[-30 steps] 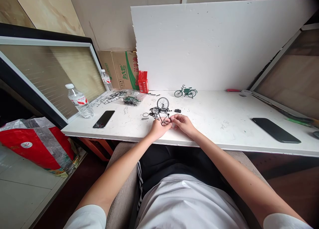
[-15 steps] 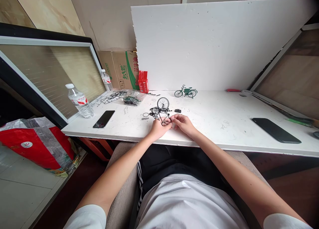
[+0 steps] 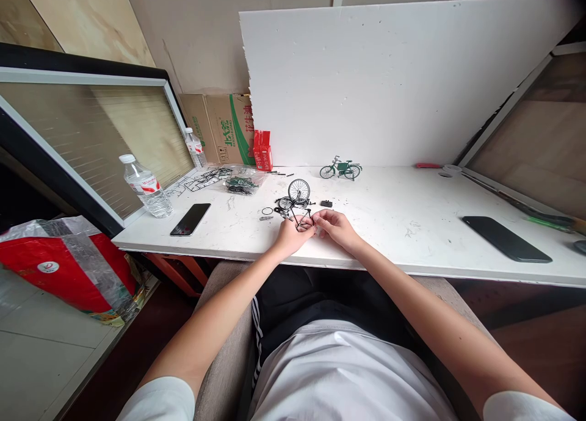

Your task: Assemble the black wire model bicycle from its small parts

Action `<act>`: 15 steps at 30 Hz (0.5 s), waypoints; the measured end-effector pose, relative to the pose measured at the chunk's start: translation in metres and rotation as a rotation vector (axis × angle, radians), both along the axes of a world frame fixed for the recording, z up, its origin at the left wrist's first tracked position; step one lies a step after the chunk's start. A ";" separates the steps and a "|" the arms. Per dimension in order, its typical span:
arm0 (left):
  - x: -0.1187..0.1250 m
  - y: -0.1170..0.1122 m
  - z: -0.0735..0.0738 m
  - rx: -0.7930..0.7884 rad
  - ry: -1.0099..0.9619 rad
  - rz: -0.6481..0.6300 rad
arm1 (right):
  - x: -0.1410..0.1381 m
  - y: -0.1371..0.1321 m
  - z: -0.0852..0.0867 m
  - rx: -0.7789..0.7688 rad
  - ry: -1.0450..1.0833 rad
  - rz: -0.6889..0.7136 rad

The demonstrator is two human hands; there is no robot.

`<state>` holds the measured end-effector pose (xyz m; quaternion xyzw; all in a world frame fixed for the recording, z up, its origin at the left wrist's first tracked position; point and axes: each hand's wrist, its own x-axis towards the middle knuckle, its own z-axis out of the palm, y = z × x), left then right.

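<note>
My left hand is closed around a small black model bicycle frame near the front edge of the table. Thumb and fingers of my right hand pinch the right end of that same frame; whether a smaller part is between them is hidden. Just beyond my hands, a toy spoked wheel stands upright among other black model parts. A thin black ring and a small grey piece lie to their left. Right of the wheel is a little black block.
A finished-looking green model bicycle stands at the back of the white table. Leftward are a bag of green parts, black sprues, a phone and a water bottle. A dark flat slab lies right.
Both hands hold the bicycle frame in nearly the same place. Only the camera view has shifted very slightly.
</note>
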<state>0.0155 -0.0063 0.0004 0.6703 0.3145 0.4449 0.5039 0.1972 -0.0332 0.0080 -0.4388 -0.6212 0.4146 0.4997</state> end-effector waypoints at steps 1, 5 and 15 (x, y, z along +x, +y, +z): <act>0.000 0.000 0.000 0.002 -0.002 -0.001 | 0.000 0.000 0.000 0.000 -0.003 -0.002; 0.000 0.001 -0.002 -0.002 -0.007 -0.006 | -0.001 0.000 0.000 0.002 -0.021 -0.015; 0.000 0.001 -0.002 -0.004 -0.005 -0.003 | -0.001 -0.001 0.001 0.025 -0.033 -0.028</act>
